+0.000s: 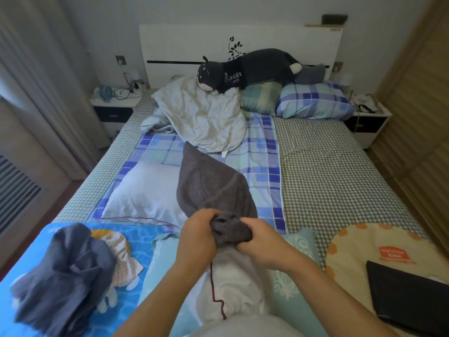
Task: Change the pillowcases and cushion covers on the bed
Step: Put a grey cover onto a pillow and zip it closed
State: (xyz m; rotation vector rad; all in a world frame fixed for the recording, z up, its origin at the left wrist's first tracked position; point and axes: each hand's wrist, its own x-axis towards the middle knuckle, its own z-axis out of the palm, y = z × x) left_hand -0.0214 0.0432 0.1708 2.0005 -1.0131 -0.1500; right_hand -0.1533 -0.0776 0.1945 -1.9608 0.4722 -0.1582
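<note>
Both hands meet low centre over the bed [340, 181]. Left hand [198, 235] and right hand [261, 242] each grip the bunched open end of a grey pillowcase [211, 186], fingers curled into the cloth; the case runs away toward 12 o'clock, tip pointed. A white pillow [228, 283] with dark red piping emerges from the case toward 6 o'clock; how far it sits inside is hard to judge. At 9 o'clock of the hands, a bare pale pillow [143, 193] lies on the plaid sheet. At 8 o'clock, a dark crumpled cover [65, 271] on blue bedding. At 12 o'clock, far, a rumpled cream pillow [204, 117], a plaid pillow [313, 100] and a dark plush toy [250, 69] by the headboard
</note>
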